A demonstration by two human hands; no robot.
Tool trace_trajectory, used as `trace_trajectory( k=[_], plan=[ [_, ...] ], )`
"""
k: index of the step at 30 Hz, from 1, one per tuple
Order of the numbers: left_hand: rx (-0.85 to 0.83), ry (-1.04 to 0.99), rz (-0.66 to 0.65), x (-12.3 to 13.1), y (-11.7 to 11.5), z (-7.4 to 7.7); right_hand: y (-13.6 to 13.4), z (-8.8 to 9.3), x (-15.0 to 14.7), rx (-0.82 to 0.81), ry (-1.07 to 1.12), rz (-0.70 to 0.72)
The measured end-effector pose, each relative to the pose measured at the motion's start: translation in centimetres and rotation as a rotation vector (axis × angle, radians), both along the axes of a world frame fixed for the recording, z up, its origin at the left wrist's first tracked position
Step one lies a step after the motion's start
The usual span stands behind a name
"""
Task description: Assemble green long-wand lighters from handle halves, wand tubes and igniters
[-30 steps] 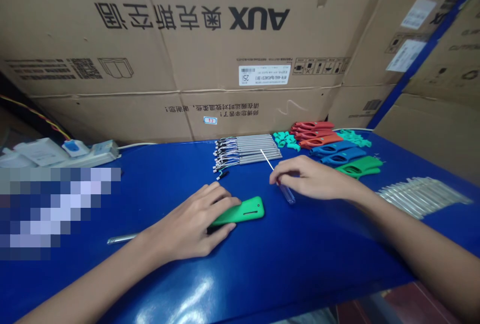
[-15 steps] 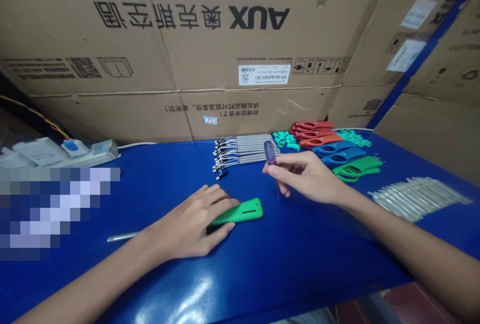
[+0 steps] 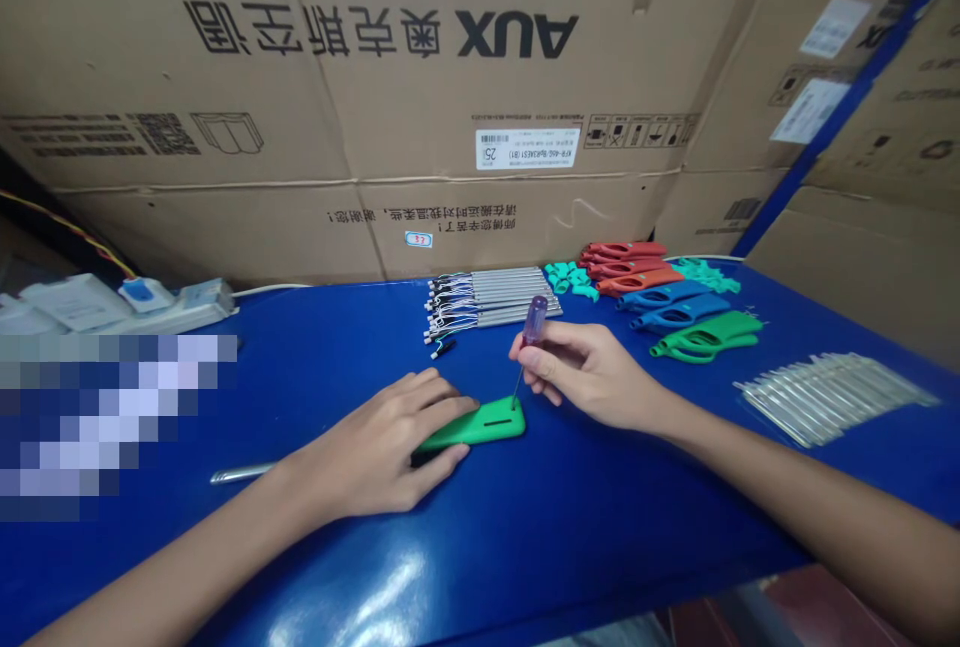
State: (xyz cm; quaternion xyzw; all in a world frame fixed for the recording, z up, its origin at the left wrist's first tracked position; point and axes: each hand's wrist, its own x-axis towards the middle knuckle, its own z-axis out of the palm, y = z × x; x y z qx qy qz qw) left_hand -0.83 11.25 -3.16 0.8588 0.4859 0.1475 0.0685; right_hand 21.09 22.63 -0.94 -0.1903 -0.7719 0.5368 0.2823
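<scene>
Blue tabletop [image 3: 547,527] w/ rounded, dark-slotted green casing [image 3: 474,429] in half-curled L hand [image 3: 397,439], purple screwdriver [image 3: 535,321] in tight R hand [image 3: 581,372] pinch

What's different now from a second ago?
The right hand has turned the screwdriver handle-up and brought it leftward, its tip now at the right end of the green casing. The left hand still holds the casing; the wired rods lie as before.

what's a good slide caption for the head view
Left hand grips a green casing on a blue table; right hand holds a screwdriver to its end.
</scene>
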Motion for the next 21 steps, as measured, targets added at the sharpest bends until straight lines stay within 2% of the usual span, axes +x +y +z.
trace_trajectory(
  k=[5,11,17,21],
  plan=[
    [0.001,0.002,0.001,0.07,0.00,0.10,0.15,-0.11,0.09,0.055,-0.030,0.011],
    [-0.006,0.002,-0.009,0.03,0.07,0.12,0.48,-0.26,0.24,0.250,-0.134,0.029],
    [-0.011,0.034,-0.014,0.02,0.09,0.36,0.66,-0.13,0.28,0.195,-0.170,0.084],
    [-0.031,0.055,-0.004,0.10,0.03,0.53,0.70,-0.46,0.21,0.227,-0.169,0.019]
  ],
)
